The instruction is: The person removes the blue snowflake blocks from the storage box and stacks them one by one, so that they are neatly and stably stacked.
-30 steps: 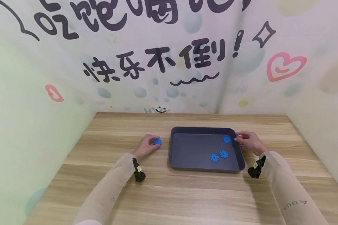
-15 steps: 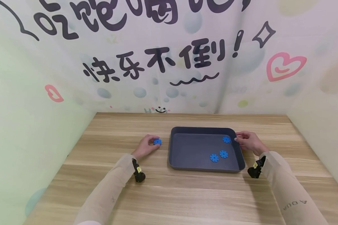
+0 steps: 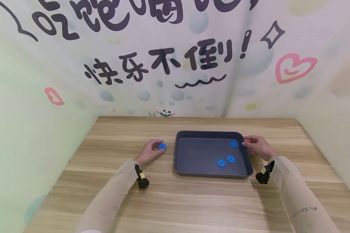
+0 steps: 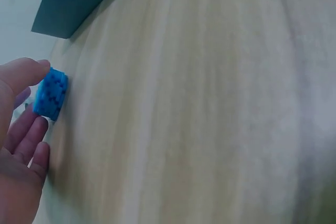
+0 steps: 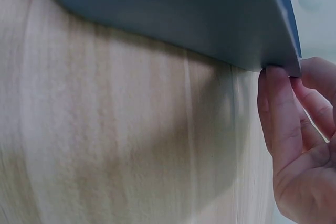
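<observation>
1. Left hand (image 3: 149,152): thumb and fingers pinch a blue notched piece (image 3: 162,147) at its rim, the grip narrow; the other fingers curve loosely below it in the left wrist view; there the piece looks thick, and it is unclear whether it is one disc or several stacked.
2. The piece is just beyond the tray's left edge, level with the tray's back half; whether it rests on the wooden tabletop (image 3: 192,207) or is held slightly above it, I cannot tell.
3. Dark grey tray (image 3: 213,176): rectangular, with raised walls and rounded corners; it lies between the two hands, nearer to the tabletop's back edge than the sleeves' elbows are, and right of the middle of that edge.
4. Right hand (image 3: 259,147): it holds the tray's right wall near the back right corner, thumb at the rim and fingers against the outside; the grip is narrow.
5. Inside the tray are three blue discs; one (image 3: 234,144) lies close to the back right corner; the other two (image 3: 231,159) lie side by side nearer the front edge, in the right half.
6. Both arms wear beige sleeves (image 3: 108,197); a pale cloth (image 3: 163,64) with large dark lettering hangs behind the tabletop's back edge.
</observation>
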{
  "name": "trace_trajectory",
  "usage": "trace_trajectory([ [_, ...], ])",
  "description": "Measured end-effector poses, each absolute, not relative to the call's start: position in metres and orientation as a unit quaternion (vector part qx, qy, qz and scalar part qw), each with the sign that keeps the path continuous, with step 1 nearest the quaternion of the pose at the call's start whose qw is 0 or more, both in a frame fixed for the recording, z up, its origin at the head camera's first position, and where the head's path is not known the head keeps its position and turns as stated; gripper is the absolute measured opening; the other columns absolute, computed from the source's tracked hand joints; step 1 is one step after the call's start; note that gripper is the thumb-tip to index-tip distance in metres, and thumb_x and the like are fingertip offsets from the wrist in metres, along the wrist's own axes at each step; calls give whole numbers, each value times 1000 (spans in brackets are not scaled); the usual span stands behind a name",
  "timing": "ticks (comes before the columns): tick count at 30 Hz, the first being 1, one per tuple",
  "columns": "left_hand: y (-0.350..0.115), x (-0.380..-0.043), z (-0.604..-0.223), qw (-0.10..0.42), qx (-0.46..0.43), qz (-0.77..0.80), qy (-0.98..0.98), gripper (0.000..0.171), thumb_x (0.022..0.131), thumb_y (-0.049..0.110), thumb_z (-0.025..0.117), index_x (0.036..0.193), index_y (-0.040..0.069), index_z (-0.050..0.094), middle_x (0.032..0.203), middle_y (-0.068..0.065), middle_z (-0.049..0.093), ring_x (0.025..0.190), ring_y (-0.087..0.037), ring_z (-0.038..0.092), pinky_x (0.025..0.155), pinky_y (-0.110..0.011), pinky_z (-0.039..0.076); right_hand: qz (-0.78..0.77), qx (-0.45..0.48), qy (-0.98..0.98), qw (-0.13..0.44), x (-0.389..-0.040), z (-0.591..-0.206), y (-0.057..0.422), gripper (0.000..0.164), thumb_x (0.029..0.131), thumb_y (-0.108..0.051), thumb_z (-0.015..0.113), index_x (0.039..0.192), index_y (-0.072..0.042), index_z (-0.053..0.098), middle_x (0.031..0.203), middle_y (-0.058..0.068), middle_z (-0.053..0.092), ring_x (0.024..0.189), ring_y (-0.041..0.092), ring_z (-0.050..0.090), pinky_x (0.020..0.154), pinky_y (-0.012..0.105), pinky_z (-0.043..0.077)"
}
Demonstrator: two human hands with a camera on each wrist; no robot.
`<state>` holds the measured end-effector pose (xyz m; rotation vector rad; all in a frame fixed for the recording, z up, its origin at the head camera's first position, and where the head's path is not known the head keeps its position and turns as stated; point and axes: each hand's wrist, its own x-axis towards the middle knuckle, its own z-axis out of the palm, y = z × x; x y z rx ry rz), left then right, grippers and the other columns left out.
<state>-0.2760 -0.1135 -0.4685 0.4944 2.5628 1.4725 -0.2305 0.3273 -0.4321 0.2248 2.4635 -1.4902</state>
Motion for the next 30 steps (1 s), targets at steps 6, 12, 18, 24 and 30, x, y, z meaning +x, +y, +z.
trace_trajectory([
  [6,-107,-279,-457,52,162,491,855,40,82,13,63,119,2,52,118,-13,51,109,-27,46,91,-37,38,-512,72,847,125,-230,-432,329,48,90,-18,52,128,7,36,109,19,50,81,13,55,74,31,49],
  [12,-82,-275,-436,25,212,502,838,35,82,8,61,115,-2,55,113,-17,52,105,-32,46,86,-42,40,-512,65,847,125,-229,-433,332,49,90,-19,52,128,7,36,112,22,49,83,14,55,75,31,49],
  [18,-48,-264,-422,40,277,492,824,30,81,8,63,109,0,58,109,-15,54,103,-34,48,84,-44,41,-512,67,847,126,-229,-434,331,48,90,-18,52,128,7,36,109,19,50,81,14,54,73,31,49],
  [24,-15,-256,-424,56,343,457,819,29,81,6,62,109,-3,57,106,-18,52,101,-34,48,88,-45,38,-510,71,848,126,-230,-434,330,49,89,-18,52,128,7,36,108,19,50,80,14,54,73,30,49],
  [30,14,-255,-421,95,357,419,829,33,81,10,63,112,-1,56,107,-19,51,101,-31,48,88,-41,39,-517,72,843,128,-231,-433,328,49,89,-18,53,128,7,36,108,18,52,80,13,54,72,29,49],
])
